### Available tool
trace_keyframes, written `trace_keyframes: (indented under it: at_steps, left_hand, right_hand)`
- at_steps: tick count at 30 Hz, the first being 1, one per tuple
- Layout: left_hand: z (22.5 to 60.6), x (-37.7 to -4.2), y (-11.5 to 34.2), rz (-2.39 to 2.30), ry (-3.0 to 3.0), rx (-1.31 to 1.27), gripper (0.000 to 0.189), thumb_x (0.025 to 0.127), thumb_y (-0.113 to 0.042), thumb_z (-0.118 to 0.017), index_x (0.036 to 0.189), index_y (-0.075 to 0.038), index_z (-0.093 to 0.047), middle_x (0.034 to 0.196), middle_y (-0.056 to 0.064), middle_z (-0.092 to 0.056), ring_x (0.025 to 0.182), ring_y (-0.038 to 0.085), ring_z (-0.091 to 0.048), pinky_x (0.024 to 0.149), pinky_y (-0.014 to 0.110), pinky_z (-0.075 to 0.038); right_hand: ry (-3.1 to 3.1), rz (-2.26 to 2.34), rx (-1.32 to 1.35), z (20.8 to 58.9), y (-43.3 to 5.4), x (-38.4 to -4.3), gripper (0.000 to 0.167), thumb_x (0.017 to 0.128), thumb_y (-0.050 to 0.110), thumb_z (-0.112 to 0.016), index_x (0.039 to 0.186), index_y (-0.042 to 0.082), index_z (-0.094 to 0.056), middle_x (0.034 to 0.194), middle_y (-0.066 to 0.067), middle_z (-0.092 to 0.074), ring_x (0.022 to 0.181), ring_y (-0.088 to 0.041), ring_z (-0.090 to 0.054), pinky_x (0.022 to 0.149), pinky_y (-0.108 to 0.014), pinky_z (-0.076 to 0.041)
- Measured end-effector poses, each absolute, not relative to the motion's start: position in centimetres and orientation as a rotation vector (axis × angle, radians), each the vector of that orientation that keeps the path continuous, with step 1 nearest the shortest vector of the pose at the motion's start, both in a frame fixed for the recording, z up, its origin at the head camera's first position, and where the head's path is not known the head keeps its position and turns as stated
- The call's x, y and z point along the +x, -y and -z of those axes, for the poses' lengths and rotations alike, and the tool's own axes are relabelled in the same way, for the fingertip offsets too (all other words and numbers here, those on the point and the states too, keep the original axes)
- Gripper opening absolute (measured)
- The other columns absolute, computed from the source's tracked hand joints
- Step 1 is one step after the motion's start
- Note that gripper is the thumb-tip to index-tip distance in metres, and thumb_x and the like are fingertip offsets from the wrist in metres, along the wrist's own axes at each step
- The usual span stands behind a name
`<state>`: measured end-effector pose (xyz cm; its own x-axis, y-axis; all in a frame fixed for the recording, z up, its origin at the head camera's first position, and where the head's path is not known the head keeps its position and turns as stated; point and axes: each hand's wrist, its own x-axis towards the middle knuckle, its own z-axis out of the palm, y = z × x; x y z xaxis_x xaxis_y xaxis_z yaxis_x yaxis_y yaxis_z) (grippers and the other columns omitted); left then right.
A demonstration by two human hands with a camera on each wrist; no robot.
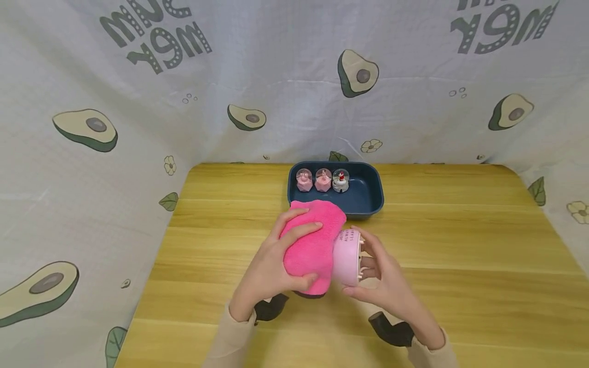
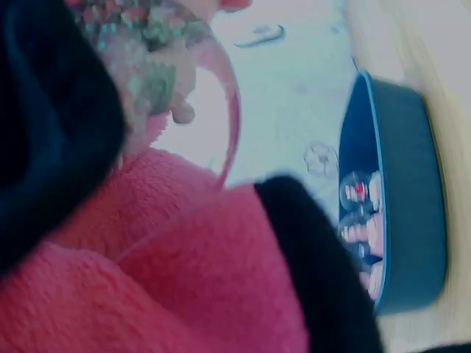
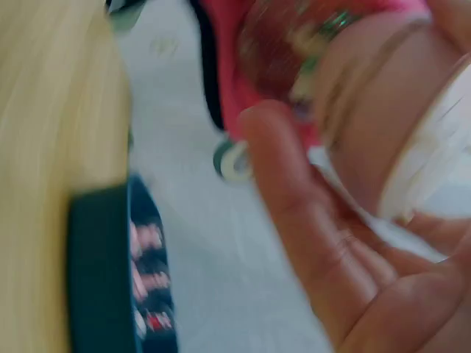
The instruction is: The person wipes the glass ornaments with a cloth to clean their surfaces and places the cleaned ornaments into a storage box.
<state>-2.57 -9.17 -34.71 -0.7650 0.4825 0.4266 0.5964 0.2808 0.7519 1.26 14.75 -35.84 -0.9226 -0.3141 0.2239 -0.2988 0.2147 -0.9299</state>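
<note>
A large snow globe with a pink, lettered base (image 1: 346,258) is held tilted on its side above the table. My left hand (image 1: 269,263) grips a bright pink cloth (image 1: 310,248) wrapped over the glass, which the cloth hides in the head view. Part of the clear glass dome (image 2: 228,110), with colourful blurred figures inside, shows in the left wrist view. Around the rim of the base curl the fingers and thumb of my right hand (image 1: 386,278). The underside of the base (image 3: 441,140) faces that palm.
Behind the hands stands a dark blue tray (image 1: 368,191) with three small snow globes (image 1: 323,180) lined up in its left part. Beneath is a wooden table (image 1: 207,245). A white curtain (image 1: 294,92) with avocado prints hangs along the back and sides.
</note>
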Motion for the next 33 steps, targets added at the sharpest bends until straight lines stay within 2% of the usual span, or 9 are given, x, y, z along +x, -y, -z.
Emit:
trace_keyframes:
  at_steps: [4,6,9,13,17,20,25,28,33]
  left_hand:
    - [34.6,-2.6,9.3,1.705,2.364,-1.055,0.074,0.067,-0.025,-0.079,0.135,-0.023,-0.051,0.148,-0.002,-0.030,0.135,0.021,-0.028,0.087,0.036,-0.051]
    - [34.5,-2.5,9.2,1.707,2.347,-1.084,0.074,0.067,-0.024,-0.079,0.135,-0.022,-0.050,0.148,-0.001,-0.030,0.135,0.022,-0.027,0.087,0.036,-0.051]
    - [34.5,-2.3,9.0,1.646,2.342,-1.125,0.075,0.068,-0.023,-0.080,0.136,-0.021,-0.049,0.148,0.001,-0.030,0.136,0.023,-0.027,0.088,0.034,-0.050]
    - [34.3,-2.1,8.8,1.502,2.366,-1.152,0.078,0.067,-0.026,-0.082,0.137,-0.021,-0.047,0.147,0.003,-0.030,0.136,0.024,-0.029,0.088,0.031,-0.050]
    - [34.3,-1.8,8.6,1.411,2.396,-1.135,0.079,0.067,-0.029,-0.082,0.137,-0.022,-0.047,0.147,0.003,-0.031,0.134,0.023,-0.032,0.087,0.029,-0.050]
    - [34.3,-1.7,8.5,1.373,2.409,-1.120,0.078,0.067,-0.030,-0.082,0.136,-0.022,-0.048,0.146,0.002,-0.033,0.130,0.022,-0.037,0.085,0.027,-0.051]
    - [34.3,-1.4,8.5,1.296,2.418,-1.120,0.074,0.068,-0.033,-0.080,0.135,-0.023,-0.051,0.146,0.002,-0.033,0.125,0.021,-0.043,0.083,0.025,-0.051]
    - [34.2,-1.4,8.7,1.272,2.414,-1.113,0.074,0.067,-0.035,-0.082,0.134,-0.024,-0.053,0.147,0.002,-0.033,0.127,0.021,-0.040,0.084,0.025,-0.051]
    - [34.0,-1.5,9.2,1.297,2.387,-1.105,0.076,0.064,-0.035,-0.084,0.133,-0.024,-0.054,0.146,0.002,-0.034,0.129,0.021,-0.038,0.084,0.027,-0.051]
  right_hand:
    - [-2.704,1.734,-0.935,35.5,-15.2,1.2,0.097,0.063,0.026,-0.090,0.140,-0.001,-0.037,0.127,-0.015,-0.046,0.109,-0.009,-0.052,0.081,-0.018,-0.051]
    - [-2.808,1.696,-1.049,35.6,-15.3,1.0,0.092,0.066,0.043,-0.084,0.135,-0.002,-0.043,0.124,-0.013,-0.049,0.110,-0.012,-0.049,0.081,-0.017,-0.050]
    - [-2.857,1.738,-1.146,35.9,-15.4,0.8,0.088,0.068,0.051,-0.080,0.129,-0.004,-0.048,0.117,-0.014,-0.053,0.106,-0.014,-0.052,0.077,-0.018,-0.051]
    - [-2.816,1.884,-1.059,36.3,-15.3,0.9,0.090,0.064,0.046,-0.085,0.125,-0.009,-0.050,0.114,-0.010,-0.056,0.093,-0.008,-0.062,0.071,-0.018,-0.053]
    - [-2.757,1.981,-0.753,36.0,-14.6,1.4,0.083,0.059,0.023,-0.091,0.125,-0.007,-0.050,0.105,-0.006,-0.056,0.078,-0.007,-0.067,0.062,-0.020,-0.054]
    - [-2.666,2.015,-0.428,35.1,-13.9,1.9,0.068,0.064,0.005,-0.082,0.125,-0.001,-0.051,0.089,-0.008,-0.053,0.061,-0.010,-0.067,0.050,-0.026,-0.054]
    - [-2.485,1.945,-0.090,34.0,-13.5,2.3,0.046,0.081,0.010,-0.063,0.124,0.003,-0.046,0.083,-0.014,-0.058,0.045,-0.018,-0.061,0.039,-0.035,-0.050]
    - [-2.501,1.851,-0.239,33.9,-14.0,2.1,0.053,0.081,0.011,-0.066,0.128,0.004,-0.043,0.093,-0.017,-0.062,0.057,-0.015,-0.065,0.047,-0.034,-0.054]
    - [-2.603,1.720,-0.730,34.3,-15.1,1.5,0.092,0.066,0.013,-0.088,0.141,0.004,-0.035,0.124,-0.014,-0.051,0.102,-0.014,-0.061,0.077,-0.025,-0.054]
